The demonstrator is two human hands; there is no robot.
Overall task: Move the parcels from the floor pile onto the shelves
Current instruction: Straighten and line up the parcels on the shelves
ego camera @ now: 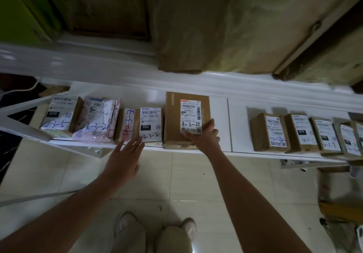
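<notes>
One brown parcel (176,123) lies label-up, lengthwise front-to-back on the shelf (220,115).

Right hand (204,138) holds brown parcel (172,123) on white shelf (237,123)

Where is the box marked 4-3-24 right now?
Head view, centre: the box marked 4-3-24 sits on the white shelf, right of the 032 parcel, with the right hand holding its near right corner.

YOUFEI, 4-3-24 on brown box (172,123); 032, 4-3-2 on white-lbl parcel (150,125); 070, 4-3-5 on left box (59,115).
</notes>
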